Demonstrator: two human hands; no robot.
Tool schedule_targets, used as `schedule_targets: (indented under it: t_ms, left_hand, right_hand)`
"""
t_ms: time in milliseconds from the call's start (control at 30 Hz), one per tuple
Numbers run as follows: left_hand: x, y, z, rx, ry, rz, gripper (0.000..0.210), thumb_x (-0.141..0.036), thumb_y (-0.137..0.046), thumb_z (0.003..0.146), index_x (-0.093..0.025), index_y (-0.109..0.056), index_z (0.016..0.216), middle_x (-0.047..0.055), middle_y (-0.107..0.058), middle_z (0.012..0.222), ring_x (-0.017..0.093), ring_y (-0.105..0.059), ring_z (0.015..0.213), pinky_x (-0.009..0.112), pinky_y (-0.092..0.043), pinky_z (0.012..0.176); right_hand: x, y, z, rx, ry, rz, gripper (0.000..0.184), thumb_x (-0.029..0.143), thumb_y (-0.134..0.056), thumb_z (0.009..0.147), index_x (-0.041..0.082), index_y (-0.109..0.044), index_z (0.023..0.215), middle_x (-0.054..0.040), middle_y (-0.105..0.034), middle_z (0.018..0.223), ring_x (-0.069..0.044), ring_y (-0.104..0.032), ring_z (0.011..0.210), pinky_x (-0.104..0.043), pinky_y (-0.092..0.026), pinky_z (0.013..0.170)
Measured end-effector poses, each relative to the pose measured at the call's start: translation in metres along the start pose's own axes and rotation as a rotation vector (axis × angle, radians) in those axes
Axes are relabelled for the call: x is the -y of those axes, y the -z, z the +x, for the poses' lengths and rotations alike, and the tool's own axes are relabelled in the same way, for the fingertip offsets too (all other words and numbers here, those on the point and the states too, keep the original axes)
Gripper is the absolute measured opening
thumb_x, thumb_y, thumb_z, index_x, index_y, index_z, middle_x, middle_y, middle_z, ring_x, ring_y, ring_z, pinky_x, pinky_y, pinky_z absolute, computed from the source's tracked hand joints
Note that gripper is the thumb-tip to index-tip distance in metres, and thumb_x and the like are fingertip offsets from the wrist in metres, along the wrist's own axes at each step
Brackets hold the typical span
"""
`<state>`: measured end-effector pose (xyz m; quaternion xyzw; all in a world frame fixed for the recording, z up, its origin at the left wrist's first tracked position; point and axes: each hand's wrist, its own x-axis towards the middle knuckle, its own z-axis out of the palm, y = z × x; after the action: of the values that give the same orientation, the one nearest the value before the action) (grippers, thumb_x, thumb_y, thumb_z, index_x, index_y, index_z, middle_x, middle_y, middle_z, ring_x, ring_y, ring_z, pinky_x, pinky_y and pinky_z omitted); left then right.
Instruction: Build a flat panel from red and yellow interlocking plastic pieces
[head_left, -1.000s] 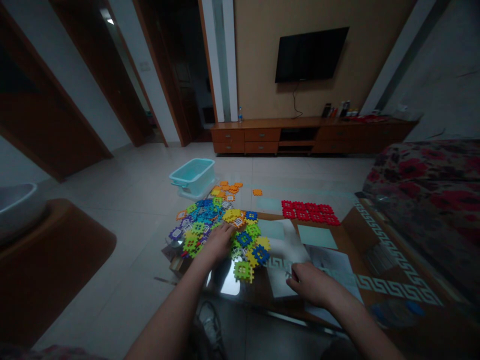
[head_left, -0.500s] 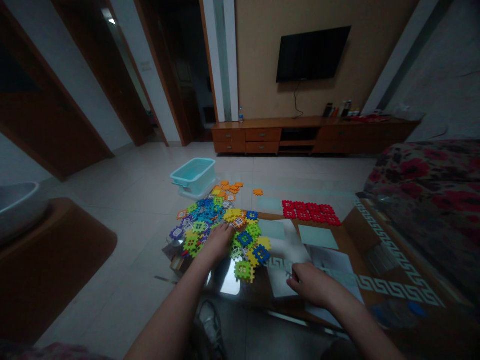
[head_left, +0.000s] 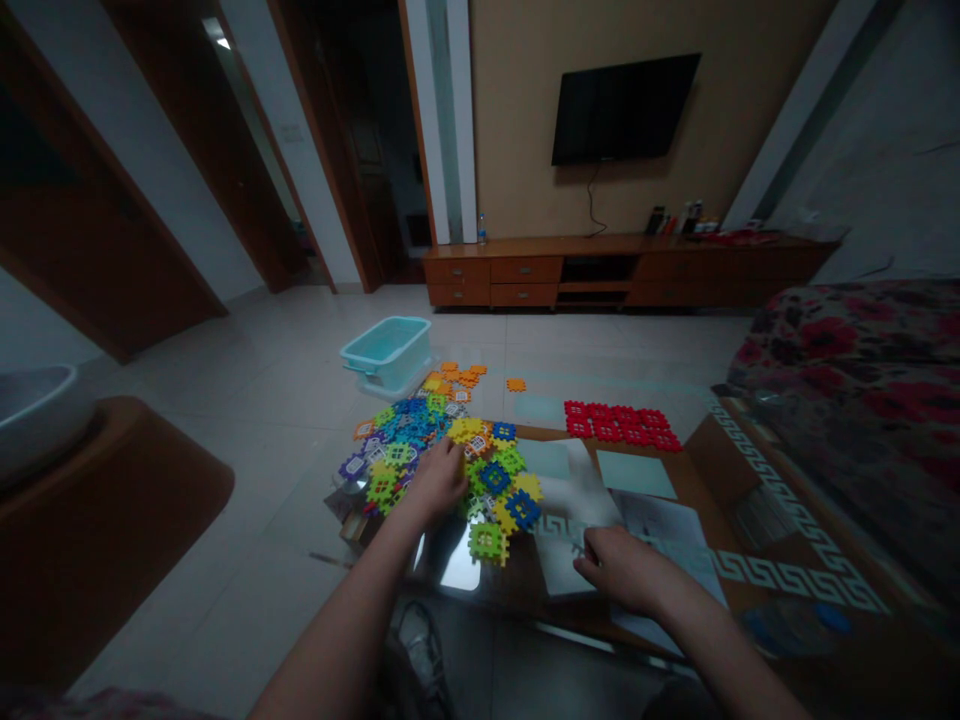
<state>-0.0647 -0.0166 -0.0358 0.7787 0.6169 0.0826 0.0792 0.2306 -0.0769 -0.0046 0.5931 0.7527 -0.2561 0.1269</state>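
A heap of interlocking plastic puzzle tiles (head_left: 416, 422) in blue, green, yellow, purple and white covers the left part of the glass-topped table. My left hand (head_left: 441, 480) is in the near side of this heap, fingers curled down; whatever they grip is hidden. Just right of it lie a blue tile (head_left: 494, 477), another blue tile (head_left: 523, 509) and a green tile (head_left: 488, 542). My right hand (head_left: 619, 568) is closed, low over the table's patterned band, away from the tiles. I cannot make out what its fingers hold.
Red tiles (head_left: 622, 424) lie joined in two rows at the table's far side. Loose orange tiles (head_left: 465, 376) and a single orange tile (head_left: 516, 385) lie farther left. A light-blue plastic bin (head_left: 390, 352) stands behind the heap. A bottle (head_left: 795, 625) shows at lower right.
My left hand has drawn its fingers in and shifted slightly left. The blue tile beside it has moved a little to the right. My right hand stays put.
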Motion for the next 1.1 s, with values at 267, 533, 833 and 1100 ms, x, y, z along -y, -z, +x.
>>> schedule_targets:
  t_ms: [267, 533, 833, 1100]
  left_hand:
    - [0.001, 0.005, -0.001, -0.091, 0.005, -0.120, 0.031, -0.026, -0.062, 0.079, -0.019, -0.052, 0.107, 0.009, -0.050, 0.114, 0.024, -0.050, 0.110, 0.037, -0.041, 0.098]
    - [0.002, 0.007, -0.002, -0.128, 0.081, -0.170, 0.025, -0.015, -0.058, 0.077, -0.019, -0.049, 0.100, 0.009, -0.058, 0.103, 0.023, -0.055, 0.099, 0.034, -0.044, 0.087]
    - [-0.007, 0.013, 0.007, -0.187, 0.343, -1.077, 0.028, -0.033, -0.067, 0.077, -0.013, -0.063, 0.096, 0.000, -0.060, 0.069, 0.014, -0.058, 0.064, 0.026, -0.046, 0.063]
    - [-0.055, 0.024, -0.005, -0.014, 0.505, -1.692, 0.041, -0.017, -0.075, 0.069, -0.017, -0.061, 0.108, 0.001, -0.064, 0.082, 0.009, -0.062, 0.067, 0.029, -0.057, 0.074]
  right_hand:
    - [-0.001, -0.001, 0.000, -0.011, 0.020, 0.009, 0.031, 0.028, -0.051, 0.089, 0.008, -0.074, 0.096, -0.0227, -0.073, 0.098, -0.032, -0.070, 0.090, -0.034, -0.046, 0.072]
    - [0.000, 0.001, -0.002, 0.000, 0.007, 0.003, 0.031, 0.028, -0.051, 0.089, 0.008, -0.074, 0.097, -0.0223, -0.073, 0.099, -0.032, -0.070, 0.091, -0.033, -0.046, 0.071]
    - [-0.001, -0.002, 0.000, -0.019, 0.028, 0.003, 0.031, 0.028, -0.050, 0.088, 0.008, -0.074, 0.095, -0.0220, -0.073, 0.096, -0.031, -0.070, 0.088, -0.033, -0.046, 0.069]
    - [0.003, 0.003, -0.001, -0.127, 0.045, 0.067, 0.022, 0.030, -0.054, 0.088, 0.014, -0.069, 0.089, -0.0154, -0.072, 0.093, -0.026, -0.067, 0.085, -0.030, -0.042, 0.069]
